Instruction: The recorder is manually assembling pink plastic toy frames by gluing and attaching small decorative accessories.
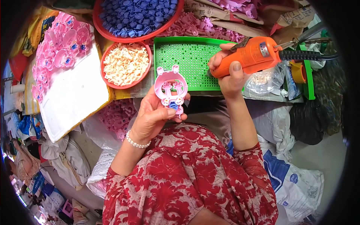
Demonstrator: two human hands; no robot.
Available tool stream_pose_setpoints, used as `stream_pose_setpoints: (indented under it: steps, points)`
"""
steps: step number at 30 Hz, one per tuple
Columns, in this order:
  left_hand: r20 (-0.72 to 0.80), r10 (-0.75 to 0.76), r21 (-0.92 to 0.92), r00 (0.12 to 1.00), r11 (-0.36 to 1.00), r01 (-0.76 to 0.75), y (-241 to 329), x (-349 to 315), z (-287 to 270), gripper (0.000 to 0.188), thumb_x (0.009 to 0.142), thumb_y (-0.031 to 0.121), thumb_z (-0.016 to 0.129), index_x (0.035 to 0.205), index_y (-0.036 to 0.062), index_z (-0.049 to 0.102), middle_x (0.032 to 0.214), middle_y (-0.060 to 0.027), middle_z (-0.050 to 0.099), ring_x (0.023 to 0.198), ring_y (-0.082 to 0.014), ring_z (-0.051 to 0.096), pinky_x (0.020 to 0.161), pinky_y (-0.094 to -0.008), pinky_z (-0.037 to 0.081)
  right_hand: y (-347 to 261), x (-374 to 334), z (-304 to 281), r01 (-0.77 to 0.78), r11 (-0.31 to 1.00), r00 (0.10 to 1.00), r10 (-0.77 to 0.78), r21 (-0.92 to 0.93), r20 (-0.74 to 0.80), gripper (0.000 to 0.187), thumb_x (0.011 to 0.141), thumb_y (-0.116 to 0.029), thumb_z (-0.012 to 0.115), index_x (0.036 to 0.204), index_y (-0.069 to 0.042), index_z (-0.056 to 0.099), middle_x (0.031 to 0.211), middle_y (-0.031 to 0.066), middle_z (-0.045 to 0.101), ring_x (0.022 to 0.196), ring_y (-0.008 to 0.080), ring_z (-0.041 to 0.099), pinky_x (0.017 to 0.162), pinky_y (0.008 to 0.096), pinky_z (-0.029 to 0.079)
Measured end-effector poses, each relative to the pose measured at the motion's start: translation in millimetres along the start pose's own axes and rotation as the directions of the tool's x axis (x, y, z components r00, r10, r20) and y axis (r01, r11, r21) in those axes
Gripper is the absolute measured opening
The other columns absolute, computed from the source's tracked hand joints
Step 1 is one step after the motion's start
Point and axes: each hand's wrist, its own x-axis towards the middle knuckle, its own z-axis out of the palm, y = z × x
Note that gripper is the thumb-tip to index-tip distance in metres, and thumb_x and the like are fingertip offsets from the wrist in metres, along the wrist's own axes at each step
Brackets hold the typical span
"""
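Note:
My left hand (pixel 159 111) is closed round a pink plastic toy shell (pixel 171 90), which has a round open head, two small ears and a blue piece (pixel 173 105) set in its lower part. My thumb presses near that blue piece. In my right hand (pixel 233 77) is an orange electric screwdriver (pixel 243 57), held level, its tip pointing left over a green perforated tray (pixel 180 43). A black coiled cord (pixel 300 56) runs from its right end. The tool and the pink shell are apart.
Left of the tray stand a red basket of cream parts (pixel 126 64) and a larger red basin of blue pieces (pixel 137 17). Pink assemblies (pixel 62 47) lie on a white foam board (pixel 71 101). Pink parts (pixel 198 28) are heaped behind. A clear plastic bag (pixel 264 79) sits right of the tray.

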Motion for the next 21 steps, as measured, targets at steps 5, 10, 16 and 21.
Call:
stream_pose_setpoints:
  steps: [5,10,16,21]
  points:
    - [-0.064,-0.002,0.125,0.998,0.992,0.010,-2.2,3.6,5.9,0.056,0.078,-0.002,0.059,0.127,0.0061,0.035,0.103,-0.0132,0.060,0.077,-0.0183,0.065,0.064,-0.0259,0.054,-6.0,3.3,-2.2,0.000,1.000,1.000,0.000,0.008,0.016,0.061,0.079,-0.049,0.059,0.109,0.002,0.046,0.069,0.0079,0.051,0.059,0.0185,0.049,0.056,0.0306,0.043]
    - [-0.122,-0.007,0.218,0.993,0.975,0.034,-3.6,8.5,12.7,0.054,0.078,-0.004,0.058,0.126,0.0057,0.035,0.100,-0.0099,0.061,0.076,-0.0165,0.065,0.062,-0.0235,0.053,-30.0,4.7,3.3,-0.018,0.999,0.996,0.014,0.035,0.093,0.067,0.080,-0.057,0.052,0.113,0.000,0.044,0.075,0.0059,0.052,0.065,0.0179,0.049,0.065,0.0338,0.042]
    - [-0.137,-0.016,0.217,0.990,0.975,0.045,-1.6,10.2,17.5,0.053,0.079,-0.003,0.058,0.127,0.0055,0.035,0.100,-0.0087,0.061,0.076,-0.0151,0.064,0.062,-0.0227,0.052,-57.4,2.0,9.4,0.011,0.960,0.951,-0.097,0.280,0.295,0.083,0.077,-0.067,0.052,0.123,0.001,0.040,0.079,0.0047,0.053,0.069,0.0174,0.051,0.067,0.0340,0.041]
    - [-0.124,-0.030,0.198,0.992,0.979,0.055,-4.6,10.1,17.5,0.052,0.080,-0.003,0.058,0.126,0.0056,0.035,0.102,-0.0079,0.060,0.076,-0.0149,0.064,0.063,-0.0227,0.052,-72.1,-9.9,19.3,0.019,0.940,0.919,-0.150,0.340,0.364,0.089,0.073,-0.070,0.056,0.125,0.000,0.038,0.081,0.0045,0.054,0.069,0.0171,0.051,0.067,0.0332,0.043]
